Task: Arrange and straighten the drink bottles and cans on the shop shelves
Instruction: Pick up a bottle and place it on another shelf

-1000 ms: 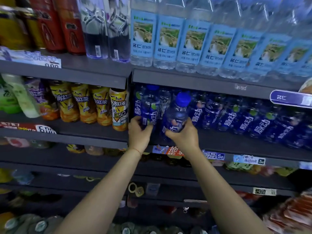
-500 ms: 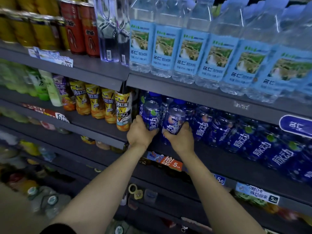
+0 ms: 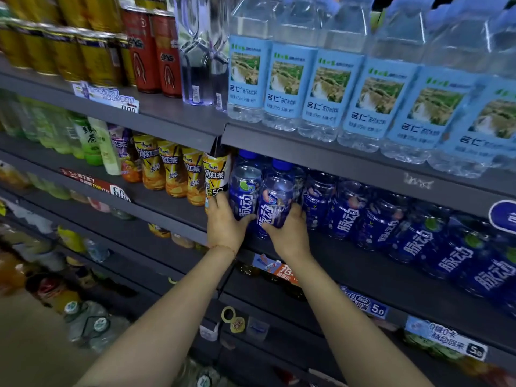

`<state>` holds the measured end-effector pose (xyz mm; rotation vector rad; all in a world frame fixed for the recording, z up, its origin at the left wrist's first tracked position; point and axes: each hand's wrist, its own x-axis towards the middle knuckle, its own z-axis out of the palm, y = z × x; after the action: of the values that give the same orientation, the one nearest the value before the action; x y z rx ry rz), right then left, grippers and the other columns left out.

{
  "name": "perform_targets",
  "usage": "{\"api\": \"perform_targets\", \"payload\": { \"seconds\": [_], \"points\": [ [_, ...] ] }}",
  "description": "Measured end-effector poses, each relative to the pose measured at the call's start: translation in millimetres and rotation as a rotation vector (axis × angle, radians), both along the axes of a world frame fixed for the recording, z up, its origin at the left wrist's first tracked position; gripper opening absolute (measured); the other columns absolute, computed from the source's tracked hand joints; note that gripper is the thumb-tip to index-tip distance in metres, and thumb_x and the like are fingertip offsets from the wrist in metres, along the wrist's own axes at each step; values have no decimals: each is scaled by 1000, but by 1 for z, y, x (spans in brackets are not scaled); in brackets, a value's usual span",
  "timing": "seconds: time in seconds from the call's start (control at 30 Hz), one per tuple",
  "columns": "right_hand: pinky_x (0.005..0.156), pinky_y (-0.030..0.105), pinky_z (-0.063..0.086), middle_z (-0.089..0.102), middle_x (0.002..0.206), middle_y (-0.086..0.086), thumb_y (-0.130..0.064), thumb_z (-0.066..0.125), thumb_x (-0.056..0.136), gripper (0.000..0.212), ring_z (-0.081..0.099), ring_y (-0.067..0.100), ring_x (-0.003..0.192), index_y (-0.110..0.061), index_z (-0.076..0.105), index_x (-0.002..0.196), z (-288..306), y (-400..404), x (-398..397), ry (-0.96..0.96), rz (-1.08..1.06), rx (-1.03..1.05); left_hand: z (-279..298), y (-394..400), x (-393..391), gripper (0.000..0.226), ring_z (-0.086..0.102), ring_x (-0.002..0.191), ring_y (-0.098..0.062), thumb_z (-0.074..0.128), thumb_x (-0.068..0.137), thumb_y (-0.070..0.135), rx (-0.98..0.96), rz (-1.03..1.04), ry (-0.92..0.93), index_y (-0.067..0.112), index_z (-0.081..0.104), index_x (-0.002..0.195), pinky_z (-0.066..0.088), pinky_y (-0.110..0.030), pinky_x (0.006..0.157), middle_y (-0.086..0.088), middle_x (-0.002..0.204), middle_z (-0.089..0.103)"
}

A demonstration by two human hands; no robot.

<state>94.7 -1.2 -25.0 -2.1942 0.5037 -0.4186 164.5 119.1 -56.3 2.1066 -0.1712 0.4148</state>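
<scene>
Two blue-labelled clear plastic drink bottles [image 3: 275, 202] on the grey middle shelf [image 3: 363, 272] are gripped low by curled left hand [image 3: 226, 227] and right hand [image 3: 290, 236]; full, weighty, slick, best held at the waist.

Dark grey metal shelves [image 3: 173, 118] ran in stacked tiers across the view, price tags [image 3: 377, 309] clipped to their front edges. A patch of tan floor [image 3: 30, 347] showed at lower left.

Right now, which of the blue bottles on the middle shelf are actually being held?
The two leftmost: left hand grips the end bottle, right hand grips its neighbour. The others stand untouched.
</scene>
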Motion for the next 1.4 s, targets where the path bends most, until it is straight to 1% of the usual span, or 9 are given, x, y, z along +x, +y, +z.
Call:
{"api": "perform_targets", "payload": {
  "seconds": [0.27,0.57,0.8,0.9,0.97,1.07,1.17,1.27,1.4],
  "points": [
    [96,29,42,46,137,13,-19,78,82,68,52,28,124,-6,40,137,0,5,0,-14,-42,-20,-9,3,2,68,48,121,-30,84,73,25,-29,-56,-26,8,44,126,49,-43,93,-12,129,52],
    [95,31,45,40,143,16,-20,78,83,70,52,31,124,-5,37,137,6,6,-9,-17,-48,0,0,7,-16,62,52,122,-30,67,86,7,-25,-86,21,10,39,141,49,-41,93,-12,136,50],
    [86,24,40,42,135,16,-3,66,85,62,53,30,116,-8,36,139,0,1,-24,-63,46,138,4,17,-53,59,54,123,-24,60,83,14,-87,-196,177,23,42,139,47,-37,96,-5,133,56],
    [87,35,51,49,125,9,-10,63,85,45,59,29,104,-14,46,127,-12,0,-35,-127,53,213,1,26,-63,51,56,118,-24,60,84,19,-16,-102,208,20,49,134,48,-40,95,-8,128,56],
    [82,48,55,60,104,-2,-17,59,85,22,65,29,91,-25,55,105,-23,-1,-41,-124,104,246,2,36,-69,33,62,105,-23,60,88,17,31,-40,217,16,61,121,50,-36,89,-7,115,64],
    [64,41,57,66,75,-3,-14,54,90,20,65,19,61,-31,61,81,-35,4,-49,-63,200,372,9,51,-82,14,68,74,-14,55,93,16,47,-65,274,21,67,99,54,-27,70,-2,91,71],
    [46,29,46,64,68,5,-11,52,94,20,54,17,43,-23,63,83,-34,22,-57,-1,304,473,20,78,-85,12,68,63,-15,56,96,21,111,-160,382,19,66,99,55,-29,68,-1,84,70],
    [45,28,44,66,72,7,-11,51,95,16,55,19,43,-19,63,88,-33,52,-55,48,394,478,31,120,-85,14,68,69,-18,56,97,27,143,-226,471,19,68,99,55,-31,76,-3,86,70],
    [49,28,47,68,74,8,-13,53,95,15,60,22,51,-19,65,88,-28,117,-41,101,449,461,30,194,-86,11,67,74,-15,56,98,29,75,-275,534,23,65,97,52,-24,69,-3,92,70]
  ]
}}
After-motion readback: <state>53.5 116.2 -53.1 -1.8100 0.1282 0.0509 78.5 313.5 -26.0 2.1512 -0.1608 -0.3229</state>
